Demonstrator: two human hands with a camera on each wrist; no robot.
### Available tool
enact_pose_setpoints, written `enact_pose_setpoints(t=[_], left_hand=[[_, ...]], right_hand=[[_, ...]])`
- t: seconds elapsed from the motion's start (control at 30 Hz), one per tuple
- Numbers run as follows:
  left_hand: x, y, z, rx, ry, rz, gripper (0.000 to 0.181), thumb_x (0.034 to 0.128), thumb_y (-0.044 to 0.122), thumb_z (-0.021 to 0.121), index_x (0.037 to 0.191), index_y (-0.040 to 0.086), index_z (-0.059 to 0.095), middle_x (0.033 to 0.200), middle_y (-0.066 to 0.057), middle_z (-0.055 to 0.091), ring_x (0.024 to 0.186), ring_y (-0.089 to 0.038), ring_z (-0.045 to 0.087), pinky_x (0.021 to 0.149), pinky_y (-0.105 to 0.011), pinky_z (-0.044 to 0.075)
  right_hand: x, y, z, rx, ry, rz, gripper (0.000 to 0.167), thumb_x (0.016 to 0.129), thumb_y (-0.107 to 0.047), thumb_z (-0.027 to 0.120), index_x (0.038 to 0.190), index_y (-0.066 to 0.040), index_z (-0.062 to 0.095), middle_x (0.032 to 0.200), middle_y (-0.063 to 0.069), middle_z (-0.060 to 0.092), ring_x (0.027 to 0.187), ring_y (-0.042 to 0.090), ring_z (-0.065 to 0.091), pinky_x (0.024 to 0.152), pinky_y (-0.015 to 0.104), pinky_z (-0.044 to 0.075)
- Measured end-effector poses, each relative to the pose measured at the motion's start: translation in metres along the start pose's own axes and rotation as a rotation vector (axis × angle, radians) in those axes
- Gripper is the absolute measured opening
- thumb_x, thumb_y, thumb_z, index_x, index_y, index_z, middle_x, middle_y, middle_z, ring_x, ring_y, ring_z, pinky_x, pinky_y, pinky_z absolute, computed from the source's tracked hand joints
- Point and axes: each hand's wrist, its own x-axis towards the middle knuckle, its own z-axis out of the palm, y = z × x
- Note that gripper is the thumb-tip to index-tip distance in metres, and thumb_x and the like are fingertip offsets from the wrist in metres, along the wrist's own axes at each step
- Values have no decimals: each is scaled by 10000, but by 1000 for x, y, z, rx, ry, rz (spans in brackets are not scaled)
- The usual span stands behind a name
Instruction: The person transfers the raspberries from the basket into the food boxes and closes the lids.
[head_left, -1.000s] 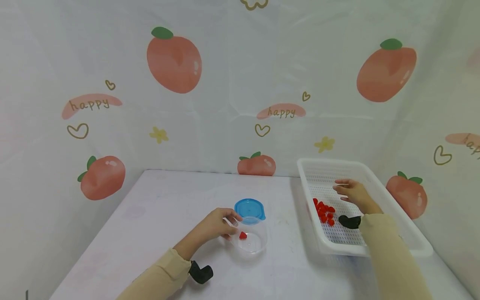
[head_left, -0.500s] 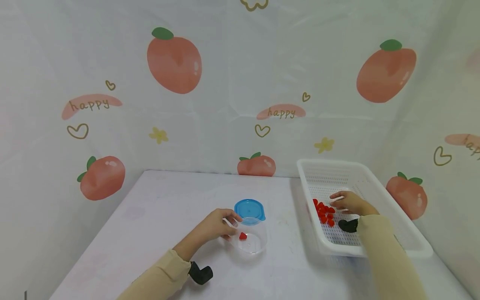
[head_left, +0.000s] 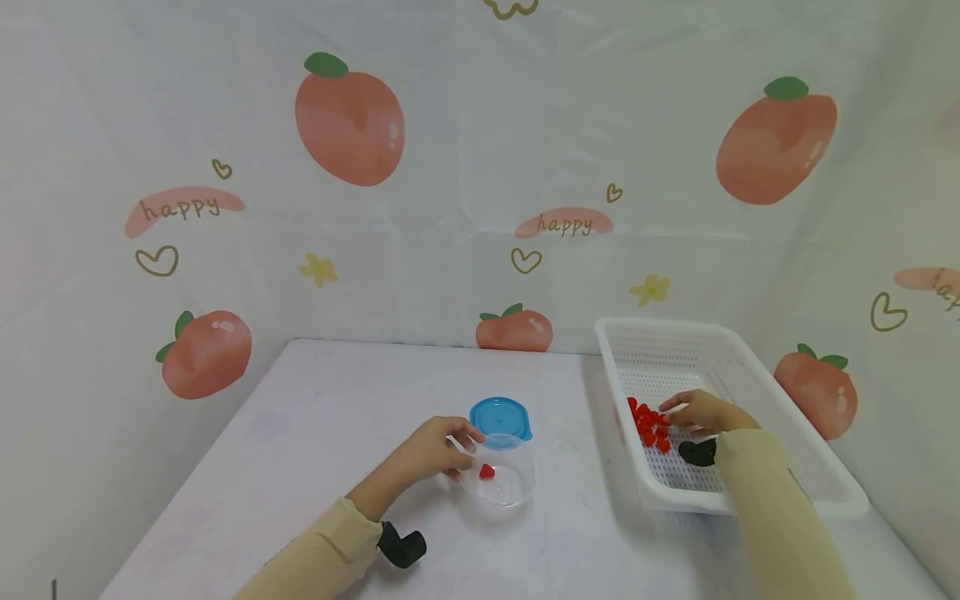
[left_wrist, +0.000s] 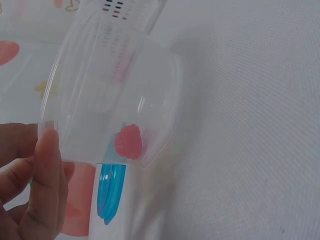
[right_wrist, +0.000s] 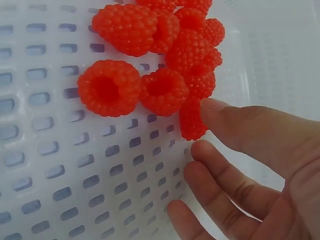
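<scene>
The head view takes in a backdrop [head_left: 420, 287] printed with red fruit, hearts and yellow flowers. Its pink bands [head_left: 566, 223] read "happy", twice in full; a third, by the right margin, is cut off after the first letters. Before it lies the white surface [head_left: 292, 433]. The basket [head_left: 675, 501], white and slotted, stands at the surface's right edge, reaching toward its far right corner. Tan sleeves [head_left: 780, 521] cover both arms, with a black piece [head_left: 402, 546] at each wrist.

The left hand [head_left: 429, 450] pinches the rim of the clear cup [head_left: 513, 485], its fingers bent on the side toward the surface's left edge. The cup sits about midway between the left and right edges. The right hand [head_left: 705, 411] is inside the basket, fingers apart and loosely bent; its thumb tip overlaps one berry, though whether it touches cannot be told. The blue lid [head_left: 498, 417] lies just beyond the cup, toward the far edge. Smallest are the red berries [head_left: 648, 426]: a cluster along the basket's left wall, and one in the cup.
</scene>
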Motion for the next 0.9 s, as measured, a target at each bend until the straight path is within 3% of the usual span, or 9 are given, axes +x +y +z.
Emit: enact_pose_setpoints(t=[0.43, 0.9], left_hand=[[0, -1, 1, -1, 4, -11, 286, 801, 60, 754, 1075, 68, 673, 970, -80, 602, 689, -175, 595, 600, -275, 584], [-1, 2, 0, -1, 2, -15, 283, 809, 60, 748, 1081, 55, 669, 961, -82, 602, 695, -173, 594, 609, -280, 585]], right_hand=[[2, -1, 2, -25, -20, 6, 381, 888, -40, 540, 1248, 84, 526, 1176, 256, 561, 1043, 322, 527, 891, 462, 539], [6, -1, 3, -63, -1, 21, 250, 886, -40, 596, 1118, 52, 577, 1077, 191, 615, 985, 285, 554, 860, 443, 537]])
